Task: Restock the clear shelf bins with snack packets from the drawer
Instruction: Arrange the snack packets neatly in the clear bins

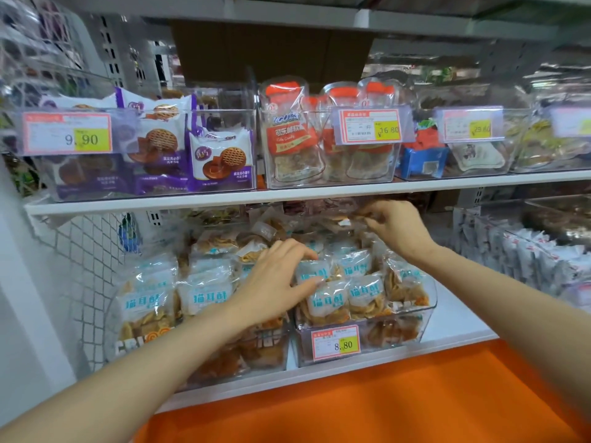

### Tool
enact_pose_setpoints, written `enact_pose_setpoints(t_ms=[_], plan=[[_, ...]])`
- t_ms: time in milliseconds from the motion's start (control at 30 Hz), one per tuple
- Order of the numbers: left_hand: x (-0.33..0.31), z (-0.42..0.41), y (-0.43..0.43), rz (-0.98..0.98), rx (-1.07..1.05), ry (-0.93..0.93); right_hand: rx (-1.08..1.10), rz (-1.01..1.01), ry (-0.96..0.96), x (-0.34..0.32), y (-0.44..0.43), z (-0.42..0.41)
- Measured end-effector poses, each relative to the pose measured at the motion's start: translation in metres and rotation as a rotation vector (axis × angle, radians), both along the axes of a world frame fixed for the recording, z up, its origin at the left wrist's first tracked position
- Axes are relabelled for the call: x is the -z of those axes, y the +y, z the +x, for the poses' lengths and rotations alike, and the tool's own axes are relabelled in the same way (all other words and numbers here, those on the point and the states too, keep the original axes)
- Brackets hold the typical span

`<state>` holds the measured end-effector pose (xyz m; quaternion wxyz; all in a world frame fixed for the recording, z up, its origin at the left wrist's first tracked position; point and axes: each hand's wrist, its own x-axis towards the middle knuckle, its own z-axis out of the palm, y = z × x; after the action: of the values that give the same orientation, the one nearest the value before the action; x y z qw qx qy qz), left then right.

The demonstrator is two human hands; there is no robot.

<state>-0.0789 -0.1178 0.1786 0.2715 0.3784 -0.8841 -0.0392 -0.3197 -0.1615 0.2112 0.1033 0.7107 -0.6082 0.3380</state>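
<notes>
Two clear bins stand side by side on the lower shelf, both heaped with clear snack packets bearing blue lettering. The right bin (428, 302) carries an 8.80 price tag (335, 343). My left hand (275, 279) reaches into the pile, thumb and fingers pinching a packet (311, 273) at the front of the right bin. My right hand (393, 225) is further back, just under the upper shelf, its fingers curled round a clear snack packet (343, 219) above the heap. The left bin (110, 318) is full to the brim.
The upper shelf's edge (287, 195) hangs low over my right hand. On it stand bins of purple biscuit packs (220, 158) and orange-capped candy bags (292, 135). A white wire mesh (92, 251) closes the left side. An orange panel (383, 407) lies below the shelf.
</notes>
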Motion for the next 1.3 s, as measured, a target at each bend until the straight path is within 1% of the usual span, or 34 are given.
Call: enact_pose_setpoints(t_ms=[67,100,133,200,233,300,367,400,467,500,533,600,633,700,767,800,833,900,933,967,1000,1067,1167,1233,1300], plan=[[-0.004,-0.006,0.003,0.03,-0.042,0.123,-0.107,-0.036,-0.216,0.003,0.025,-0.009],[-0.007,-0.012,0.006,0.083,-0.078,0.235,-0.16,-0.057,-0.305,0.004,0.038,-0.011],[-0.012,-0.019,0.009,0.183,-0.11,0.371,-0.207,-0.071,-0.378,0.005,0.049,-0.01],[-0.022,-0.032,0.013,0.46,-0.132,0.615,-0.277,-0.07,-0.506,0.005,0.071,-0.006],[-0.026,-0.039,0.013,0.591,-0.129,0.664,-0.301,-0.06,-0.56,0.006,0.079,-0.002],[-0.03,-0.047,0.012,0.771,-0.103,0.668,-0.323,-0.023,-0.617,0.01,0.092,0.004],[-0.03,-0.05,0.012,0.823,-0.048,0.649,-0.326,0.026,-0.691,0.014,0.102,0.008],[-0.028,-0.051,0.013,0.817,-0.026,0.649,-0.349,0.044,-0.794,0.014,0.106,0.01],[-0.026,-0.051,0.016,0.79,-0.01,0.681,-0.414,0.101,-1.122,0.012,0.112,0.014],[-0.025,-0.052,0.016,0.779,-0.002,0.713,-0.415,0.168,-1.242,0.013,0.114,0.014],[-0.024,-0.053,0.017,0.774,0.007,0.752,-0.372,0.254,-1.254,0.013,0.115,0.014],[-0.025,-0.057,0.019,0.772,0.039,0.805,-0.282,0.416,-1.079,0.016,0.115,0.011],[-0.024,-0.059,0.02,0.748,0.053,0.79,-0.255,0.437,-1.004,0.017,0.116,0.01],[-0.024,-0.063,0.019,0.591,0.024,0.654,-0.172,0.323,-0.971,0.014,0.115,0.0],[-0.022,-0.063,0.017,0.306,-0.05,0.448,-0.093,0.15,-1.006,0.01,0.116,-0.021],[-0.02,-0.062,0.016,0.161,-0.041,0.329,-0.072,0.088,-1.047,0.009,0.116,-0.033],[-0.018,-0.062,0.014,0.027,0.005,0.174,-0.055,0.061,-1.082,0.01,0.116,-0.044],[-0.013,-0.066,0.01,-0.225,0.134,-0.253,-0.039,0.084,-1.11,0.018,0.117,-0.057],[-0.009,-0.069,0.008,-0.319,0.191,-0.444,-0.042,0.115,-1.119,0.023,0.118,-0.06],[-0.005,-0.072,0.006,-0.377,0.22,-0.59,-0.051,0.143,-1.138,0.028,0.119,-0.06],[-0.002,-0.075,0.003,-0.408,0.223,-0.677,-0.067,0.157,-1.171,0.031,0.119,-0.06],[0.002,-0.077,-0.001,-0.431,0.208,-0.71,-0.107,0.147,-1.213,0.032,0.119,-0.057],[0.006,-0.075,-0.003,-0.391,0.244,-0.607,-0.17,0.068,-1.184,0.026,0.109,-0.053],[0.006,-0.068,-0.002,-0.288,0.211,-0.472,-0.194,0.021,-1.098,0.02,0.095,-0.047],[0.002,-0.059,-0.009,-0.18,0.086,-0.327,-0.189,0.021,-0.935,0.016,0.074,-0.041]])
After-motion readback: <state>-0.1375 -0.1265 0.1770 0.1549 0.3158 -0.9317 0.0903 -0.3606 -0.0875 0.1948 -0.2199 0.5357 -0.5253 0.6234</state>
